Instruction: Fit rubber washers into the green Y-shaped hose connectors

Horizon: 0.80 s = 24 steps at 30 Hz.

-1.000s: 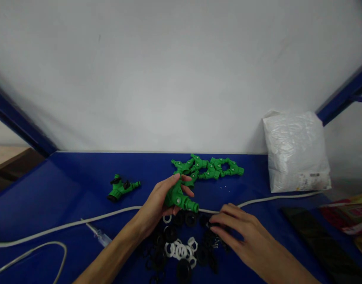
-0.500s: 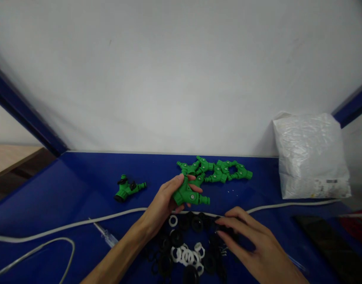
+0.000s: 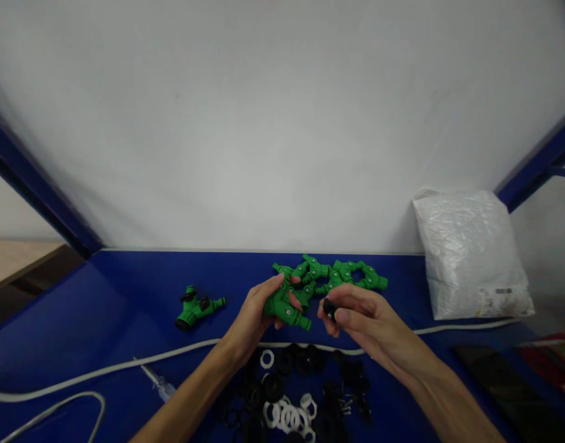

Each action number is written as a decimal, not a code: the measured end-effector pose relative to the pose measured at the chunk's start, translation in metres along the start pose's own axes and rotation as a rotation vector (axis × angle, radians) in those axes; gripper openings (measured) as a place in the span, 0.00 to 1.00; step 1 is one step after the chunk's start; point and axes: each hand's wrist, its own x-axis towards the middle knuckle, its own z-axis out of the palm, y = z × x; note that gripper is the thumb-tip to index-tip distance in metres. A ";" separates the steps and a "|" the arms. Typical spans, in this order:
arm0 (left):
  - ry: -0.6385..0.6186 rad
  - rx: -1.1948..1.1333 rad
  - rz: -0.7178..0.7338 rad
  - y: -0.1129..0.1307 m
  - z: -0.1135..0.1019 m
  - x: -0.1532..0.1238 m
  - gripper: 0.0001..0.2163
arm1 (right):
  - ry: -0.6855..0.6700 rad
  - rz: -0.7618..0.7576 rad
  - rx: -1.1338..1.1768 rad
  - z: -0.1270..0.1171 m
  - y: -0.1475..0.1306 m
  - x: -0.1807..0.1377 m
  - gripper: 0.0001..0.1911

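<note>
My left hand [image 3: 257, 311] is closed round a green Y-shaped hose connector [image 3: 288, 309], held above the blue table [image 3: 102, 289]. My right hand [image 3: 365, 323] pinches a small black part [image 3: 329, 307] just right of the connector's end, a short gap between them. Behind both hands lies a cluster of several more green connectors [image 3: 342, 275]. Below the hands is a heap of black and white rings [image 3: 291, 394].
A finished green connector with black knobs [image 3: 194, 306] lies to the left. A white cable [image 3: 102, 369] crosses the table, with a small screwdriver [image 3: 160, 384] near it. A white plastic bag [image 3: 471, 252] stands at the right by the wall; a dark flat object [image 3: 508, 394] lies front right.
My right hand has risen from the heap of rings with a small black part and come up beside the green connector. My left hand has tilted the connector slightly.
</note>
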 end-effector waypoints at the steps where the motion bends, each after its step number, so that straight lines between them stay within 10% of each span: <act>1: 0.004 -0.006 0.015 -0.002 0.000 -0.001 0.23 | -0.005 -0.011 0.000 0.000 0.000 0.005 0.13; 24: -0.017 0.031 -0.086 -0.007 0.000 -0.015 0.21 | 0.084 -0.011 -0.062 -0.002 0.025 0.012 0.11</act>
